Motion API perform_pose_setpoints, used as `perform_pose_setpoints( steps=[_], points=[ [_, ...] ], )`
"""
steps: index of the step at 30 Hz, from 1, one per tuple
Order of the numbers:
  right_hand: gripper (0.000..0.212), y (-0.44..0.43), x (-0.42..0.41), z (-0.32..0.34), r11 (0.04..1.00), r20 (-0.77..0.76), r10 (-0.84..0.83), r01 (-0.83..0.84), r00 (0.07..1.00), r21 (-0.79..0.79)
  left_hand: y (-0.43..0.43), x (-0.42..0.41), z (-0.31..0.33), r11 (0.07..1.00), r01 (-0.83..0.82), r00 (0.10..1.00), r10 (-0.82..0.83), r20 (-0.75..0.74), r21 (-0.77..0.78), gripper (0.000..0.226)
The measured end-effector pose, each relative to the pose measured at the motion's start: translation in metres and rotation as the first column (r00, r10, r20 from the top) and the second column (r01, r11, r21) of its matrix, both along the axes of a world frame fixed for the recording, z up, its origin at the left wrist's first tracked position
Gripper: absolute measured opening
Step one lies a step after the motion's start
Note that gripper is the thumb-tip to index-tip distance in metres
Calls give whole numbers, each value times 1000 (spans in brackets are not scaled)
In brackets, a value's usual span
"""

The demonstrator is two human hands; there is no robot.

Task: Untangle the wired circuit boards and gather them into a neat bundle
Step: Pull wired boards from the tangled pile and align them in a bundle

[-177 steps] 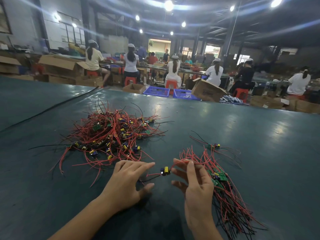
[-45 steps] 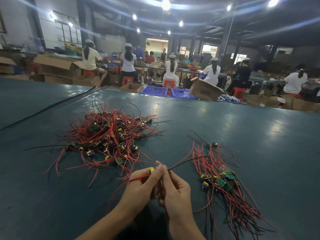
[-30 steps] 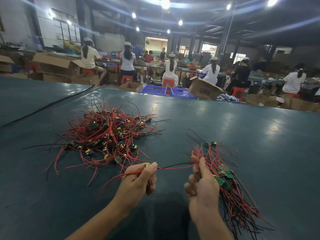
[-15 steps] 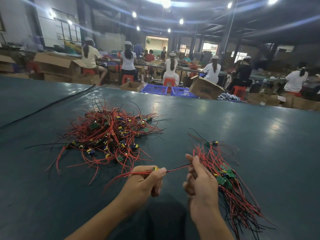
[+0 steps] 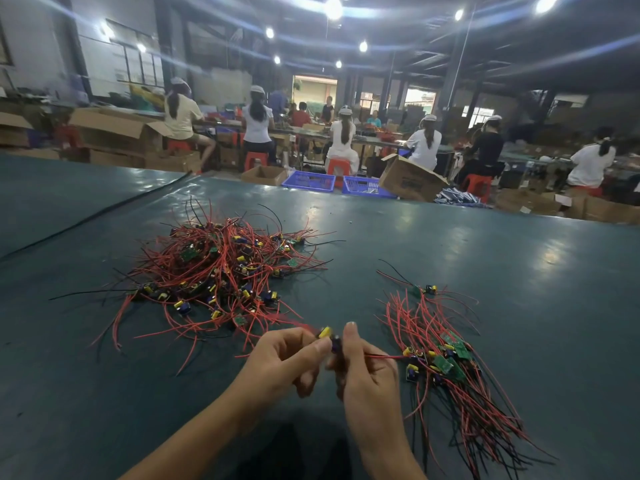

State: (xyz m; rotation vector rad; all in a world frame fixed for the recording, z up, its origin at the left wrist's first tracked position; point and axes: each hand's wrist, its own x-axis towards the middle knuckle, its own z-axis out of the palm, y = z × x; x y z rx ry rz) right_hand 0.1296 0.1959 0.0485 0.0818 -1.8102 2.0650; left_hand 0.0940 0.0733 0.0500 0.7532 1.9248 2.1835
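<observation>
Dim hall, streaking ceiling-lamp glare — wide-angle warp

The left hand (image 5: 280, 362) and right hand (image 5: 363, 372) hide most of a blurred circuit board (image 5: 327, 336) (only a yellow part shows). Both forearms (image 5: 194, 434) run off the bottom edge.

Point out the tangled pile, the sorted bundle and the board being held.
tangled pile (image 5: 221, 270), head view, middle of the red-wire heap.
sorted bundle (image 5: 445, 364), head view, a green board in its cluster.
held board (image 5: 325, 331), head view, its yellow component.
</observation>
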Motion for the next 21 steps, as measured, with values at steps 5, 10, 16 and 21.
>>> perform_pose_setpoints(
  steps=[5,10,16,21],
  points=[
    [49,28,-13,-5,938,86,-338,343,937,-50,-8,-3,0,970,-212,956,180,-232,-122,31],
    [44,62,-23,-3,836,260,-396,463,880,-293,-30,-20,-7,675,-710,456,223,-862,-200,24],
    [23,71,-28,-11,755,437,-149,387,887,-529,-68,-53,-30,314,-756,651,269,-710,-574,37],
    [11,65,-31,-11,790,403,-207,395,892,-469,-77,-62,-40,158,-677,733,239,-637,-719,43]
  ],
)
